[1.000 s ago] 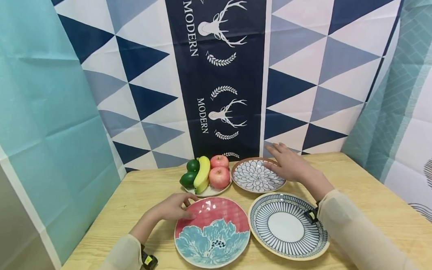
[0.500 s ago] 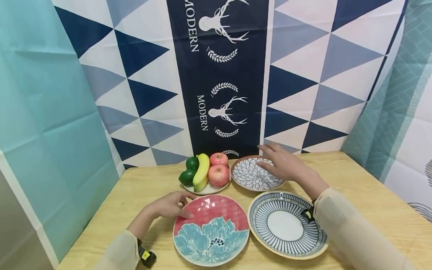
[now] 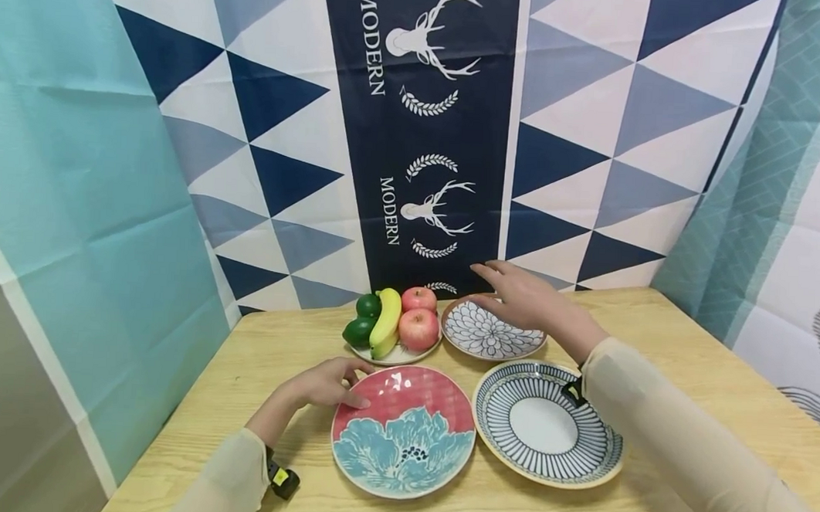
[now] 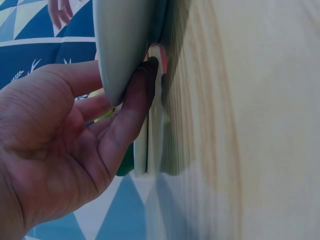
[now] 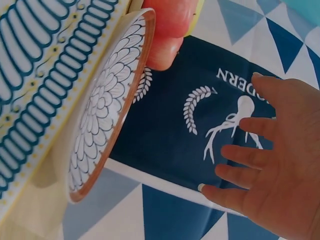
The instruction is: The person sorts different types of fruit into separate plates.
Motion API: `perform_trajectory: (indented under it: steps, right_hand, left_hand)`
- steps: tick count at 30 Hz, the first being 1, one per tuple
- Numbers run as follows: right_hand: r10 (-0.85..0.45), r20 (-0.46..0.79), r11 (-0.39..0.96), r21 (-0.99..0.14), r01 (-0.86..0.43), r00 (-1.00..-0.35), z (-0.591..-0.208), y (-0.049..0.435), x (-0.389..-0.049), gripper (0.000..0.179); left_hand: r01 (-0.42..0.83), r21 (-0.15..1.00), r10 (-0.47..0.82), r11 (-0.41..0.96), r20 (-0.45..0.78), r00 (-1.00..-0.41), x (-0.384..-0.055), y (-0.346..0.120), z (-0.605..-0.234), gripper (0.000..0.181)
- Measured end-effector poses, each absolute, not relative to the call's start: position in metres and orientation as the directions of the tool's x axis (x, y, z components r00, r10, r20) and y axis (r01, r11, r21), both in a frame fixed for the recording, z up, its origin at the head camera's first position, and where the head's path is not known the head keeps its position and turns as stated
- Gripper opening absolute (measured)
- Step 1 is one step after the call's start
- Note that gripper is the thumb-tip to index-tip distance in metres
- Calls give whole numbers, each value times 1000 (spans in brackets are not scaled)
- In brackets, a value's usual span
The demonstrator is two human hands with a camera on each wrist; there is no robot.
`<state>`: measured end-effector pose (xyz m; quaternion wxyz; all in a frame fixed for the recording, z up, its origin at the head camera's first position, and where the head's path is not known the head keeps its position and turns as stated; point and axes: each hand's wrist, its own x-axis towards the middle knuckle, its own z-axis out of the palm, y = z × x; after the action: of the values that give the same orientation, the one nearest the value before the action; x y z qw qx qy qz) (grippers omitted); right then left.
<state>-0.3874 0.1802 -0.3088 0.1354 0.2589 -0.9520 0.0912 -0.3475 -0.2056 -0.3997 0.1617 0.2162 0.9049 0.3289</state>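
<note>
Right hand (image 3: 519,296) sits farther toward 9 o'clock than a second ago. Left hand (image 3: 330,383) pinches the blue-flowered pink plate (image 3: 404,433) by its 10 o'clock rim. Striped plate (image 3: 543,425) lies beside it, 3 o'clock. Farther: right hand is nearer the petal-print plate (image 3: 495,334), which lies 6 o'clock from its spread, unloaded fingers; apples (image 3: 418,330) at 8.
</note>
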Motion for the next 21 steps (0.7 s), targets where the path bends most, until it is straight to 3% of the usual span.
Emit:
perform_trajectory:
  steps: [21]
  right_hand:
    - [-577, 330, 780, -51, -624, -747, -299, 111, -390, 60]
  left_hand:
    - [244, 655, 458, 715, -176, -871, -343, -202, -399, 54]
